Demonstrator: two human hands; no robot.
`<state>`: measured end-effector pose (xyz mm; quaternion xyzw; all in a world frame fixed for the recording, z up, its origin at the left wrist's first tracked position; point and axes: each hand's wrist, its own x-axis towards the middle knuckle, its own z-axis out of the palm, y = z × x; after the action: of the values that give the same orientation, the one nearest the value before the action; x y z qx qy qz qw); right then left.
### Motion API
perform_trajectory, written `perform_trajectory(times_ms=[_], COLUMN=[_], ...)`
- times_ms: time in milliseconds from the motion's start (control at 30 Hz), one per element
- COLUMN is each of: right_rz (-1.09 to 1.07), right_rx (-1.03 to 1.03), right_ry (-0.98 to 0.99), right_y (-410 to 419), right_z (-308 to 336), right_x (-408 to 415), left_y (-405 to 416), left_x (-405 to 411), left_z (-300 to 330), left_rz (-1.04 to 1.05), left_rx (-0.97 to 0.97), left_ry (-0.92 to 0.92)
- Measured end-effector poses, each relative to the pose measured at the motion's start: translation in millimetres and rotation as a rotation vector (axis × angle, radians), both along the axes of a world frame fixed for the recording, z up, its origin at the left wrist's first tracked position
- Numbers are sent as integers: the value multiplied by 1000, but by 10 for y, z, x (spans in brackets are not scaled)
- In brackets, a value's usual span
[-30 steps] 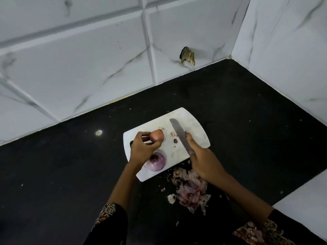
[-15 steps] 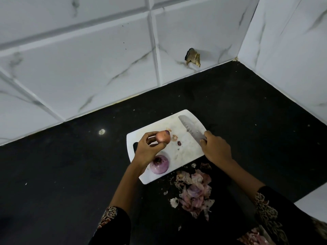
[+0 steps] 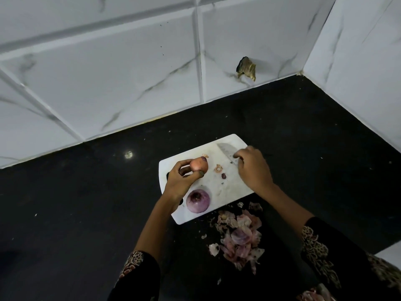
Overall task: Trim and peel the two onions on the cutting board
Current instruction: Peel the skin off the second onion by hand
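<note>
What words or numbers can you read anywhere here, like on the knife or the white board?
None: no word, number or brand can be read anywhere in the picture.
The knife blade shows only dull smudges, no legible mark.
The cutting board is plain white with stains.
The wall tiles carry only grey marble veins.
The sleeves have a printed pattern, not letters.

dim, bluish light, a glare spot [image 3: 128, 154] on the dark counter [image 3: 65, 203], wide-angle bending of tile lines at edges

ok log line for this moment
left hand: holds unpeeled onion | right hand: on knife | peeled onion: on cutting board
</note>
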<state>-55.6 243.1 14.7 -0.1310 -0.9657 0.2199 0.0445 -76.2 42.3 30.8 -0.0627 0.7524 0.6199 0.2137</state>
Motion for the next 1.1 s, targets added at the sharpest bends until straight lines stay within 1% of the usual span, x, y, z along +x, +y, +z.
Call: perform_trajectory(times_ms=[33,67,133,200,233,367,433,467,533,600,633,667,733,833,900,933,1000,1100], right_rz=[89,194,389,479,498,593,630,633,565,443,385,343,324,383,412,422,447,584], right_rx=[-67,-80,15,157,196,275,248,210,102,-32,-62,-44,61,198,294,318,366,448], right_ry=[-10,-54,-182,-257,-243,60,80,54,86,169,183,194,150,-59,-181,-206,-172,-97], right_y=[-54,-109,-213,-281,-297,-222,-169,-151,-130,-102,-102,-108,-124,-128,-140,-134,-135,-127], right_z=[2,8,-21,-77,-116,-338,-413,-392,-308,-210,-157,-102,-67,-178,-255,-284,-301,-325], right_x=[-39,-62,-80,-38,21,503,839,985,1142,1058,939,798,494,159,125,156,315,631], left_y=[0,5,14,23,22,11,11,9,10,29,40,49,76,99,98,101,88,64], left_x=[-1,-1,1,0,-2,-23,-33,-36,-49,-42,-36,-28,-13,11,32,42,63,94], left_z=[-2,-3,-5,-12,-21,-78,-103,-115,-154,-163,-160,-152,-109,-60,-17,7,30,60], left_rz=[2,2,8,14,17,17,13,9,0,-3,0,6,-7,-25,-25,-25,-23,-24], left_rx=[0,0,4,7,6,27,38,39,53,75,90,102,114,126,150,168,211,292], left_ry=[-3,-5,-12,-20,-25,-36,-37,-35,-36,-32,-35,-43,-44,-19,-10,-16,-24,-48])
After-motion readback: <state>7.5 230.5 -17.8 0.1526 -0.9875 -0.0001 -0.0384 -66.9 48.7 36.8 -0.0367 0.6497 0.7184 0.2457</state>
